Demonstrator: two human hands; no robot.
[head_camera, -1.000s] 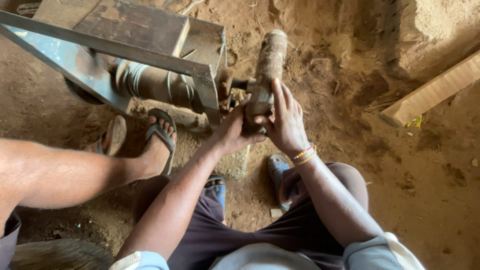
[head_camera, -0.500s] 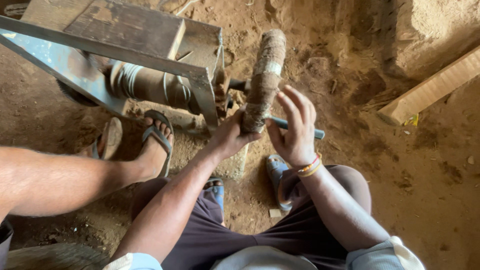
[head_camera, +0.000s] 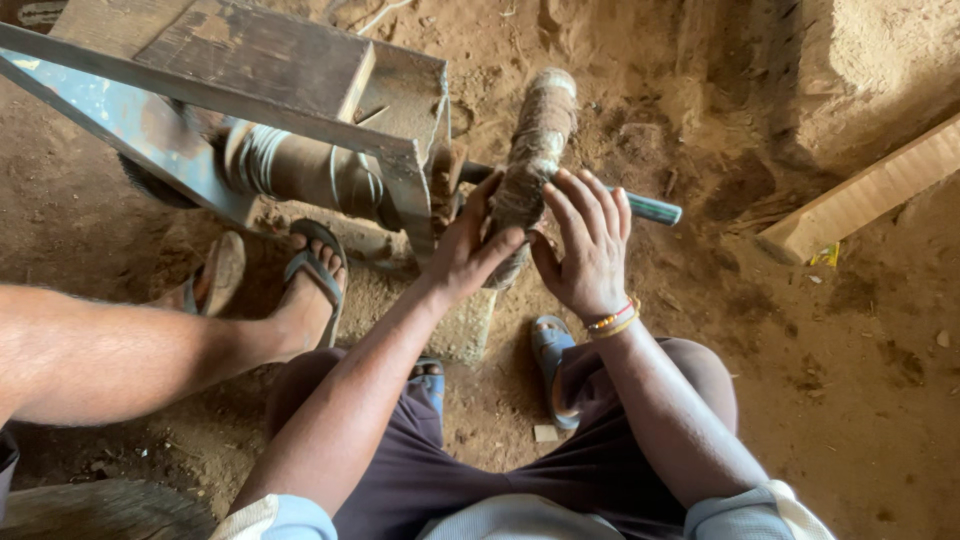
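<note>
Bare dirt floor (head_camera: 850, 400) lies beneath a metal-framed machine (head_camera: 300, 130) at ten o'clock; the fibre-wound spool (head_camera: 535, 150) sits on its steel shaft (head_camera: 650, 208) at twelve; left hand (head_camera: 465, 250) has a narrow grip holding the spool's near end; right hand (head_camera: 585, 245) rests spread against it, fingers wide.

fibre-wrapped roll (head_camera: 532, 165) | brown, cylindrical | upright on metal shaft (head_camera: 648, 208) | beside wooden frame

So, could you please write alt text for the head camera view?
Seated on dirt ground, a person's left hand and right hand cup a fibre-wrapped spool on a metal rod projecting from a wood-and-metal frame. Another person's sandalled foot rests alongside.
</note>
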